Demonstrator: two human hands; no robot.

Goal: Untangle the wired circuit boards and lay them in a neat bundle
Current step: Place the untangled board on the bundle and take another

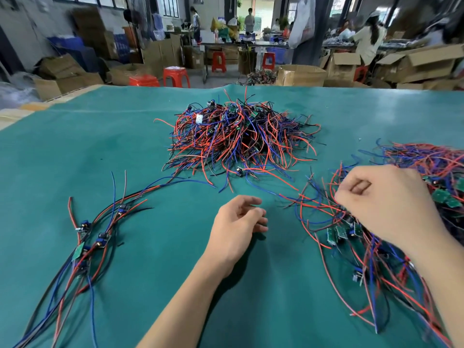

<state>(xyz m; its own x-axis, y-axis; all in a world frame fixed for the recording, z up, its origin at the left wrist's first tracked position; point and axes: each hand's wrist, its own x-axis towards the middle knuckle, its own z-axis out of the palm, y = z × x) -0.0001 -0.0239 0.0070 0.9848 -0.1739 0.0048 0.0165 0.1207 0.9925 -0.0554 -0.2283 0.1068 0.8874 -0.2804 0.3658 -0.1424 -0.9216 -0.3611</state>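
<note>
Right hand at three o'clock, fingers curled, seemingly pinching wires of the tangled boards; left hand loose, holding nothing, above green worktop; sorted bundle at eight o'clock.

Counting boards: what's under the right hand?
Under the right hand: red, blue and black wires and green boards at its edge. Anything directly beneath the palm is covered.

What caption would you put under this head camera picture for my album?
Right hand pinches wires from the tangled pile beside it, left hand relaxed over the green mat, sorted bundle far left.
</note>
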